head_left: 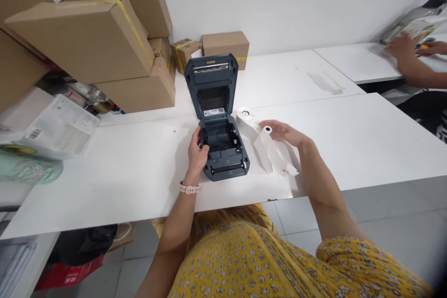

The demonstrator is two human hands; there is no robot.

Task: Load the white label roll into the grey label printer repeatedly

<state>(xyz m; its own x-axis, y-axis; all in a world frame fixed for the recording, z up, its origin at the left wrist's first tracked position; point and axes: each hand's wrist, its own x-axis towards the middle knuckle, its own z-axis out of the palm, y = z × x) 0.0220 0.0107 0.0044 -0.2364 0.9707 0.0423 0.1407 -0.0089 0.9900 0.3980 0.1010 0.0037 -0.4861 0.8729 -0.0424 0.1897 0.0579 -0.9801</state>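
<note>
A dark grey label printer [223, 167] sits on the white table with its lid [212, 86] raised, showing an inner bay with no roll in it. My left hand [198, 152], a pale pink band on its wrist, grips the printer's left side, thumb over the rim. To the printer's right stands a small paper roll [262, 142] with a black core, its loose strip trailing toward the table edge. Fingers stretched, my right hand [284, 132] is at the far right side of that roll; whether it touches is unclear. A larger label roll [245, 114] lies behind, a strip running from it.
Cardboard boxes [84, 42] are stacked at the back left, with a smaller carton [225, 44] behind the printer. A white box [59, 123] and a green container [30, 167] stand far left. At the far right, another person's hands [401, 49] handle a package.
</note>
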